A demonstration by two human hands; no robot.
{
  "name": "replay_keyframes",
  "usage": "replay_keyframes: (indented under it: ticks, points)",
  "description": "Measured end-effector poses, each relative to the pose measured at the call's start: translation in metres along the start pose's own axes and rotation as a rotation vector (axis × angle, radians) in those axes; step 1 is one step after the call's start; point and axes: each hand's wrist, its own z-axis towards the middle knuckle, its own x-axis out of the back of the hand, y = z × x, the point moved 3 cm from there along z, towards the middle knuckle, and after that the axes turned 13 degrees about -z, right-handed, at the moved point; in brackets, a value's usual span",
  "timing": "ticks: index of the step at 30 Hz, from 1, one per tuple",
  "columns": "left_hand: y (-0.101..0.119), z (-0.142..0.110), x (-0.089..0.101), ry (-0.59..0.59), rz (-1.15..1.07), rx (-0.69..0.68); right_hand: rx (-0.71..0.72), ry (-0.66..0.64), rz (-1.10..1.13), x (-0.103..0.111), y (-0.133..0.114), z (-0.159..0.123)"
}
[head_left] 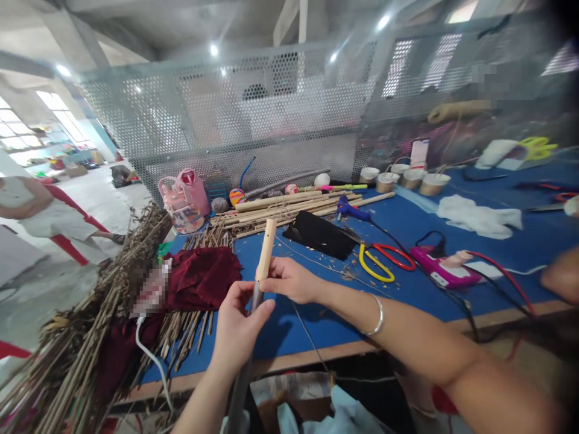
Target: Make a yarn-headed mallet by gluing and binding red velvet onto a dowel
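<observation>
A pale wooden stick [266,246] with small dark holes rises from the upper end of a grey rod [241,386]. My right hand [293,279] pinches the two where they meet, thumb and fingers closed. Just below, my left hand [236,325] is wrapped round the grey rod, its thumb pointing up and to the right. The rod slants down toward my lap. A thin cord [310,337] runs from beside my right hand down over the table edge.
Red-and-yellow-handled scissors [377,265], a black cloth [321,234], a blue glue gun [353,208] and a magenta power strip [447,271] lie on the blue table [312,313]. Maroon cloth [203,277] and dry stalks [85,325] are leftward. Another person's hand [563,276] is at right.
</observation>
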Motion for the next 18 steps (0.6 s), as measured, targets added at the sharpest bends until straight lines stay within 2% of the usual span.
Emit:
replay_keyframes:
  ticks: [1, 3, 7, 9, 11, 14, 15, 16, 18]
  points:
    - [-0.002, 0.001, 0.0, 0.049, 0.021, -0.026, -0.007, -0.005, 0.026, 0.001, 0.004, 0.001]
    - [-0.007, 0.004, 0.0, 0.074, -0.023, 0.016, -0.008, -0.034, 0.068, 0.004, 0.01, 0.001]
    - [-0.017, 0.012, -0.009, -0.081, -0.259, 0.321, 0.016, -0.054, 0.115, 0.014, 0.014, -0.004]
    - [-0.02, 0.014, -0.014, -0.114, -0.274, 0.376, 0.013, -0.023, 0.118, 0.017, 0.015, -0.006]
    - [-0.02, 0.014, -0.016, -0.059, -0.144, 0.241, -0.001, 0.005, 0.122, 0.018, 0.016, -0.008]
    - [-0.014, 0.008, -0.014, 0.1, 0.169, -0.08, -0.014, 0.014, 0.15, 0.016, 0.018, -0.008]
    - [-0.013, 0.006, -0.013, 0.128, 0.221, -0.122, -0.012, 0.009, 0.158, 0.015, 0.018, -0.007]
    - [-0.013, 0.006, -0.012, 0.129, 0.219, -0.106, -0.01, 0.004, 0.164, 0.015, 0.018, -0.007]
    - [-0.016, 0.008, -0.011, 0.057, 0.09, 0.039, -0.006, -0.014, 0.162, 0.014, 0.018, -0.007]
